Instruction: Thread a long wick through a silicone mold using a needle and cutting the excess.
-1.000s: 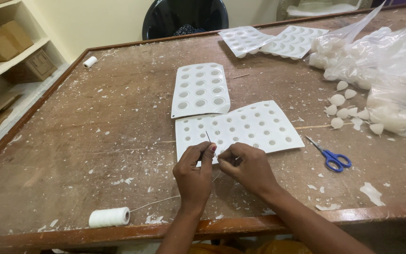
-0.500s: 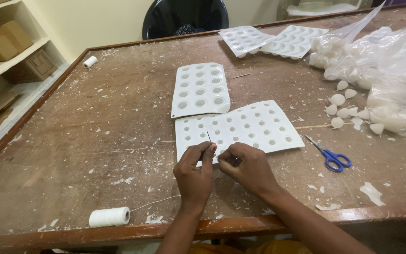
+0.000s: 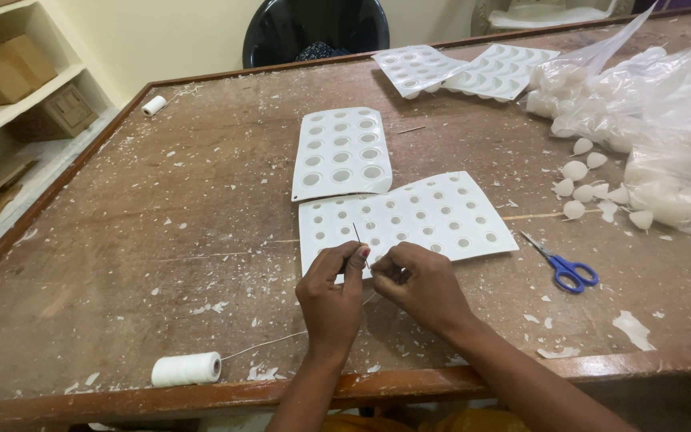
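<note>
My left hand pinches a thin dark needle that sticks up from its fingertips. My right hand is close beside it, fingertips pinched together at the needle's base, apparently on a fine white thread that runs back to a white spool near the table's front edge. Both hands hover over the near edge of a white mould sheet with round holes. A second white mould sheet lies just beyond it.
Blue-handled scissors lie right of the hands. Clear plastic bags of white moulded pieces and several loose white pieces fill the right side. More mould trays sit at the back, with a small spool far left. Shelves with boxes stand left.
</note>
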